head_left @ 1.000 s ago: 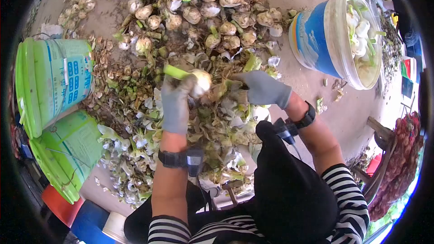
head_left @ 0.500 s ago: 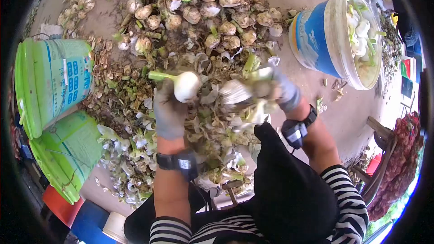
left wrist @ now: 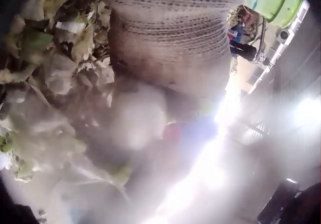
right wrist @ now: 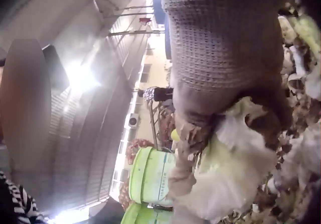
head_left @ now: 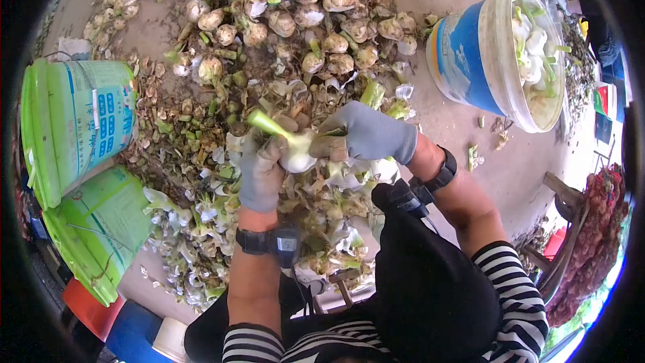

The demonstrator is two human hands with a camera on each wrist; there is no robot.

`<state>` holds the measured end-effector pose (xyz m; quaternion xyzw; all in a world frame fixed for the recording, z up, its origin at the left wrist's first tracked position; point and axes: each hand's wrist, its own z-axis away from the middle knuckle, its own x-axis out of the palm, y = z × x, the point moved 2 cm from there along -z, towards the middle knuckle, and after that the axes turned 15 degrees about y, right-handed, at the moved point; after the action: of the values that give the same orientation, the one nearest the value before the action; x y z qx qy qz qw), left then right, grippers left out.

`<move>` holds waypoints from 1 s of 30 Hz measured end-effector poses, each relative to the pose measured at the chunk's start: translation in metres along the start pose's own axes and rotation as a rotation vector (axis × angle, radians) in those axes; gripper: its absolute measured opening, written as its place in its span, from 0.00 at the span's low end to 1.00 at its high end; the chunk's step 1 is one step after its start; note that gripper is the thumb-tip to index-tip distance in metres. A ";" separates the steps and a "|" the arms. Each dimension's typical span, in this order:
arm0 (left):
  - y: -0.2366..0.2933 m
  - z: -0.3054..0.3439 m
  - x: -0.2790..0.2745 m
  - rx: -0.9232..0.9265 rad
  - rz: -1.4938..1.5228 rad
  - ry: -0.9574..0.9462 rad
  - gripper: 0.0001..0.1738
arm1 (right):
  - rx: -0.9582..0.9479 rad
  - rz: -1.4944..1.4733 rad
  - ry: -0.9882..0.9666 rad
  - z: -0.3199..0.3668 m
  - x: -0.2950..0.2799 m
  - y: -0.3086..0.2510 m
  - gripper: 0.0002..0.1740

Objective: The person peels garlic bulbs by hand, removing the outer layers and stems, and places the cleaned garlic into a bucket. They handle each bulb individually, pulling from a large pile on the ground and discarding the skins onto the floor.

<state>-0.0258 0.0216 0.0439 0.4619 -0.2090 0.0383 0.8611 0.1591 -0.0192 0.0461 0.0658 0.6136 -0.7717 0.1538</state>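
My gloved left hand [head_left: 261,171] grips a white garlic bulb [head_left: 299,156] whose short green stem [head_left: 265,122] points up and left in the head view. From the right, my gloved right hand [head_left: 376,136] meets the bulb, its fingers curled at the bulb's side. Close up in the right wrist view, those fingers pinch a pale, papery garlic skin [right wrist: 225,176]. Blur and glare soften the left wrist view, where the bulb [left wrist: 140,116] shows as a smooth pale round below the knitted glove [left wrist: 173,43].
Peeled skins [head_left: 181,249] and stem scraps pile up beneath both hands. Unpeeled garlic bulbs [head_left: 282,23] lie heaped beyond. At right, a blue and white bucket [head_left: 463,54] holds white bulbs [head_left: 534,47]. Two green buckets [head_left: 80,117] stand on the left.
The right hand pulled away to the right with a blurred skin, then came back to the bulb. The bulb turned from brownish to clean white, staying in the left hand.
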 end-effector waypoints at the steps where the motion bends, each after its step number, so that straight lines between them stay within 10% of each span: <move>1: -0.005 -0.002 -0.001 0.001 0.013 0.007 0.29 | 0.025 -0.137 -0.022 0.001 0.000 0.005 0.27; 7: -0.018 -0.009 -0.014 -0.102 -0.082 0.162 0.19 | -0.169 -0.345 0.032 0.027 -0.023 0.020 0.27; 9: -0.019 -0.009 -0.021 -0.146 0.058 0.233 0.16 | 0.042 -0.475 0.231 0.036 -0.036 0.034 0.28; 10: -0.019 -0.010 -0.022 -0.076 0.051 0.198 0.18 | -0.219 -0.263 0.293 0.036 -0.042 0.028 0.22; 19: -0.011 0.004 -0.006 0.022 -0.505 0.243 0.19 | -0.051 0.559 0.146 0.011 0.029 0.006 0.14; 27: -0.031 -0.003 -0.022 -0.093 0.148 0.054 0.19 | 0.208 -0.606 0.131 0.032 -0.008 0.006 0.17; 28: -0.032 -0.005 -0.020 -0.136 0.213 -0.001 0.19 | -0.315 -0.334 0.290 0.033 -0.013 0.018 0.19; 30: -0.030 -0.009 -0.027 -0.159 0.268 0.098 0.21 | -0.092 -0.477 0.364 0.055 -0.024 0.019 0.18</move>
<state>-0.0393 0.0156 0.0056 0.3577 -0.2288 0.1587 0.8913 0.1925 -0.0722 0.0483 0.0503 0.6634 -0.7331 -0.1415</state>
